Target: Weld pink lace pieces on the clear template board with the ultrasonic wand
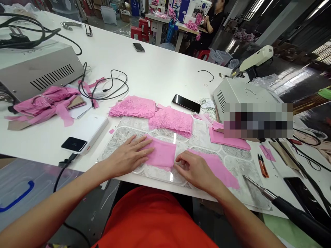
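Observation:
My left hand (pixel 130 154) lies flat with its fingers spread over the left part of a pink fabric piece (pixel 162 153). The fabric rests smooth on a clear patterned mat (pixel 124 132). At its lower right edge my right hand (pixel 192 167) is curled, thumb and forefinger closed at the border of the cloth. Partly under the right hand and wrist lies another flat pink piece (pixel 219 168). Just beyond the hands sit two stacks of pink lace fabric, a left stack (pixel 133 106) and a right stack (pixel 170 120).
To the right are a black-handled tool with a metal tip (pixel 271 196), orange-handled tweezers (pixel 262 166), folded pink fabric (pixel 230 137) and a grey box (pixel 238 93). A power bank (pixel 90 134), a phone (pixel 186 103) and cables (pixel 113 86) lie around. A person (pixel 212 29) sits in the background.

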Demonstrator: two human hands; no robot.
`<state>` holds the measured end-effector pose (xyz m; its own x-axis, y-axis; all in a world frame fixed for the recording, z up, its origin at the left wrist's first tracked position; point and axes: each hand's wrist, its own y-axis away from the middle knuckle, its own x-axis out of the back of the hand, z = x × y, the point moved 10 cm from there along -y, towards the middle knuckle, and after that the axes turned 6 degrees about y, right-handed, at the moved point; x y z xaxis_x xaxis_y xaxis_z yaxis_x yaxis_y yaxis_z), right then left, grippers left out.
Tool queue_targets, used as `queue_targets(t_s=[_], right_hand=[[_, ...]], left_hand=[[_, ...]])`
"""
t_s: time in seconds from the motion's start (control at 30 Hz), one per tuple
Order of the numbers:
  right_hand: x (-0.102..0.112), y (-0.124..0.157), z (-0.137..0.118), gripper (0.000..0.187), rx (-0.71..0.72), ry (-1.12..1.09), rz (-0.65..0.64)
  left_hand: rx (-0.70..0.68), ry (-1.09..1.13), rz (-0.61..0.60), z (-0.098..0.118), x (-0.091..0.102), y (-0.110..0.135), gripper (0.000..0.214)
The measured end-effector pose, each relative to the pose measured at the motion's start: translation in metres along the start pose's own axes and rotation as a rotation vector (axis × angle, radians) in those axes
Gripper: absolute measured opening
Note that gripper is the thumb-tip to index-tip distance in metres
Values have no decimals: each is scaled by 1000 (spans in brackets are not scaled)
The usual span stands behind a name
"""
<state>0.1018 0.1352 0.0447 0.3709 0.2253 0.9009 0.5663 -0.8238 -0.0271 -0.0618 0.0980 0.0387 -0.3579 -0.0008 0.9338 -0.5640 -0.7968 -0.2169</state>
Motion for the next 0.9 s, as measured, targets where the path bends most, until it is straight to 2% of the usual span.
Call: queue_targets(t_s=[0.1,0.2,0.3,0.37,0.43,0.53,0.63,0.7,0.9], right_hand=[[-8,7,-2,4,-24,-25,27],[-12,5,2,9,-93,-157,51],[-16,4,8,17,-179,-290,-33],[-19,7,10,23,-201,-291,-115],[-17,10,12,24,-203,-255,-125],[-8,14,8,13,-121,-196,-2],[-4,17,-10,20,71,-58,138],[-6,18,-16,16,148,26,190],[2,19,-14,13,116,5,242]], left_hand=[[20,-48,-11,-4,-4,0,36],[44,-99,-32,-5,-6,0,37],[57,-139,-48,-5,-6,1,38],[65,-151,-54,-5,-5,2,38],[66,-157,-57,-5,-4,2,38],[43,-174,-57,-5,-5,2,40],[26,-187,-66,-5,-8,1,41],[29,-190,-88,-7,-10,-1,42],[19,-190,-142,-10,-12,1,45]])
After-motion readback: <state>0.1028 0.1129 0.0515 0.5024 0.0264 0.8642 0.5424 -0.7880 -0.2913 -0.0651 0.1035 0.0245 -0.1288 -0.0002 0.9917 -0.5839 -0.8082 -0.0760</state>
